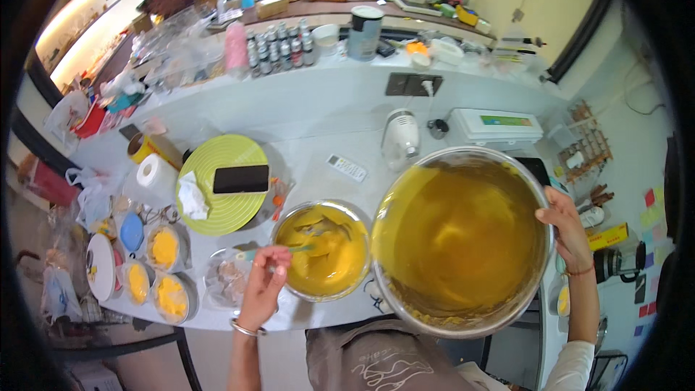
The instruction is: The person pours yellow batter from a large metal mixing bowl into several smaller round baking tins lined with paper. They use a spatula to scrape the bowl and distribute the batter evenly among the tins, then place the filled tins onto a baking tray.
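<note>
My right hand [564, 222] grips the rim of a large steel mixing bowl [461, 241], tilted so that its inside faces me, with yellow residue smeared on its wall. Just left of it, a smaller metal bowl [321, 252] of yellow batter or cream stands on the counter. My left hand [270, 269] holds the handle of a spatula [296, 248] with a pale green shaft, whose far end reaches over the smaller bowl. Beside that hand, a bowl lined with clear plastic [227, 279] holds something pinkish-brown.
Several tins with yellow filling [164, 248] stand at the left. Behind them is a green turntable [225, 206] bearing a phone [241, 179] and a crumpled tissue. A white hand mixer [402, 136], a label card [347, 167] and a white case [494, 126] lie farther back.
</note>
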Motion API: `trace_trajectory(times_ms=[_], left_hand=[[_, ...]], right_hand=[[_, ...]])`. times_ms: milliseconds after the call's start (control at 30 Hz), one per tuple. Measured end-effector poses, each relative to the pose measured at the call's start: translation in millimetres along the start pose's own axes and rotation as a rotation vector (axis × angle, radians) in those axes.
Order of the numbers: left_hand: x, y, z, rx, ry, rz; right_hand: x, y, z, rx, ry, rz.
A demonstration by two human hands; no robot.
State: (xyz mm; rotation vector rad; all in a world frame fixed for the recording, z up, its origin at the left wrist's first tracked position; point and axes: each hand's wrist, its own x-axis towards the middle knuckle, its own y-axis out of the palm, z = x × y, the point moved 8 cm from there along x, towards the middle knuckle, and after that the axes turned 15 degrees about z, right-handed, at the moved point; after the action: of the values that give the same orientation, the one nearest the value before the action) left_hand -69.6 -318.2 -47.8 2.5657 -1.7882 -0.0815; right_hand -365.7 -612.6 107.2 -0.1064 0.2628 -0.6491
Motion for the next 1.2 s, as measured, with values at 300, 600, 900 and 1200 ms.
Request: trace_trajectory(times_ms=[300,600,900,1200], left_hand=[[144,167,-210,0.902,0.578,0.607],[151,226,-239,1.005,0.128,0.726],[70,131,-223,0.404,-0.15,0.26],[-101,-9,-287,0.646,-0.129,-0.613]], right_hand=[[24,25,66,-0.396,-0.048,0.434],[38,55,118,-0.657,-0.336,0.683],[37,72,185,-0.561,-0.648,0.753],[42,24,-100,-0.502,-0.199,0.214]])
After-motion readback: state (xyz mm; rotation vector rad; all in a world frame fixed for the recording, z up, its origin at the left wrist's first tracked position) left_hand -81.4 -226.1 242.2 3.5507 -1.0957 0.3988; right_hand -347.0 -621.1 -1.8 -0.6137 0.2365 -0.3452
